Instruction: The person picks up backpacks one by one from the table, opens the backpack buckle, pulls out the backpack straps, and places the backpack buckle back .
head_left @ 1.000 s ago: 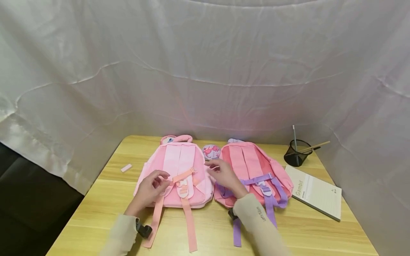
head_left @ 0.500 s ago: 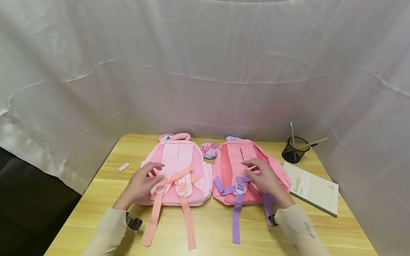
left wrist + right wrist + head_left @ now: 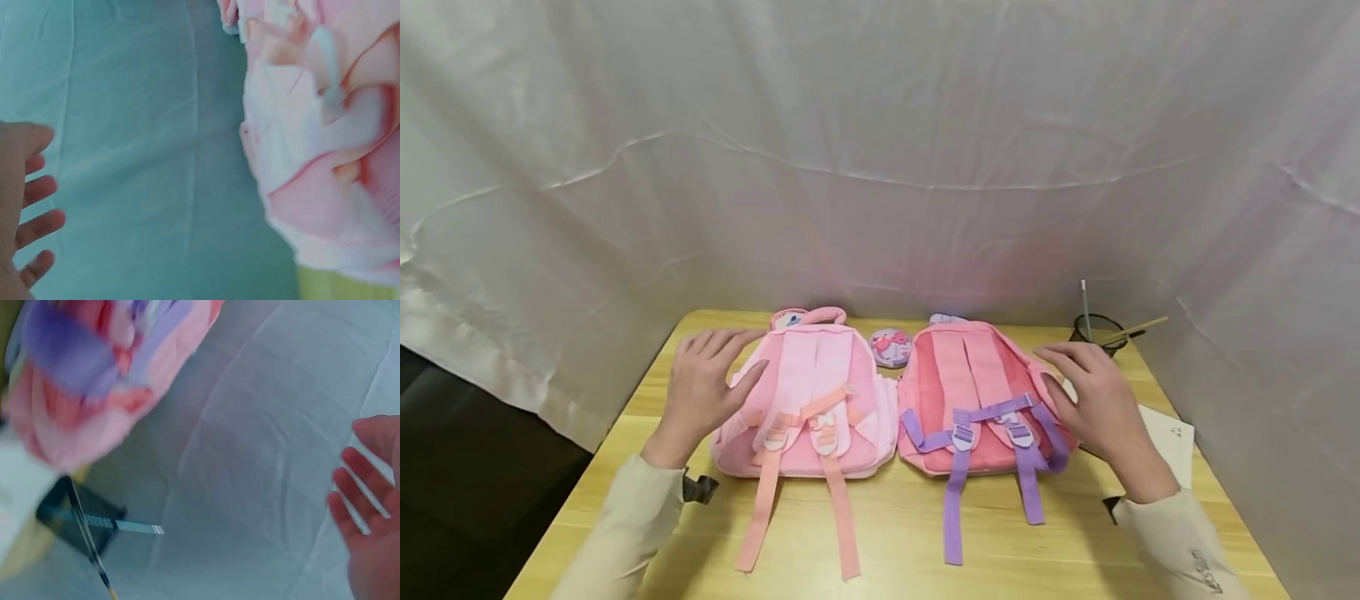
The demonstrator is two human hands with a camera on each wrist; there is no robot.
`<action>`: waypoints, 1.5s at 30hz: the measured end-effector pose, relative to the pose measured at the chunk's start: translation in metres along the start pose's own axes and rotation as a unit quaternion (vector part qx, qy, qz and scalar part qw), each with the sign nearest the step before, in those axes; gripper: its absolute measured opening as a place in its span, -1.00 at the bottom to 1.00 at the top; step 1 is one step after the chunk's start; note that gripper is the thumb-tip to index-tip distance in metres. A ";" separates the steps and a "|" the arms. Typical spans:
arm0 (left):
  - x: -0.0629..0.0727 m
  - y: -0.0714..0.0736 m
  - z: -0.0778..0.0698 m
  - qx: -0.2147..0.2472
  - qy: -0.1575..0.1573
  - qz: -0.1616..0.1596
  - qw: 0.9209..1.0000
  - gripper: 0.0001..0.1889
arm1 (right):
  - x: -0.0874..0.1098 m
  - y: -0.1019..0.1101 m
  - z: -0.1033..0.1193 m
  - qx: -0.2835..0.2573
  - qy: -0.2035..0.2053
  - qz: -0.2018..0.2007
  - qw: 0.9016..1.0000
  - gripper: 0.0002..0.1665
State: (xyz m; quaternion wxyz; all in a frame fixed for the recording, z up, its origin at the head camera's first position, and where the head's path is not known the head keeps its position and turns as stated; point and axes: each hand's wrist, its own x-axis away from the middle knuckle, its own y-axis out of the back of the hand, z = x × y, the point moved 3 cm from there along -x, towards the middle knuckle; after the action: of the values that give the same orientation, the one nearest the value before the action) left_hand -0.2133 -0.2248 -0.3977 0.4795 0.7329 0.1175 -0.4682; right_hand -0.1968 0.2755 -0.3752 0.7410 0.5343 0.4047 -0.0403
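Note:
Two small children's backpacks lie side by side with their strap sides up. The left one is a pale pink backpack [image 3: 816,358] with orange straps [image 3: 841,517] trailing toward the front. Beside it, the darker pink backpack [image 3: 936,367] has purple straps [image 3: 953,508]. My left hand [image 3: 700,387], fingers spread and holding nothing, is raised near the left side of the pale backpack. Over at the right side of the darker backpack, my right hand [image 3: 1097,404] is also raised, its fingers loosely apart and holding nothing. Both wrist views show the fingers apart from the bags.
Between the bag tops sits a round purple-and-pink cartoon pouch [image 3: 891,347]. A black mesh pen cup [image 3: 1097,329] with pencils stands at the back right. My right hand partly covers a notepad [image 3: 1172,442]. Grey curtains [image 3: 880,167] surround the wooden table [image 3: 895,533].
Both hands have moved outward and up, away from the bags: the left to the left, the right from between the bags to beyond the darker one. The backpacks stay in place.

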 end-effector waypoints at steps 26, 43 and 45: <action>0.011 -0.003 -0.005 -0.172 -0.149 -0.068 0.971 -0.44 | 0.017 0.002 -0.017 0.136 0.187 -0.129 0.964 -0.41; 0.046 -0.032 0.022 -0.198 -0.090 0.096 0.971 -0.16 | 0.044 -0.036 -0.056 0.168 0.121 0.014 0.978 -0.09; 0.051 -0.034 0.026 -0.196 -0.079 0.116 0.970 -0.12 | 0.048 -0.040 -0.061 0.173 0.108 0.036 0.978 -0.04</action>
State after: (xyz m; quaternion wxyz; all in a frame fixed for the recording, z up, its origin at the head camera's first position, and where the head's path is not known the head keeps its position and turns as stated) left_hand -0.2219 -0.2425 -0.4607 0.6728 0.5937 0.0831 -0.4335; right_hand -0.2184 0.3265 -0.4425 0.5902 0.6702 0.4493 -0.0253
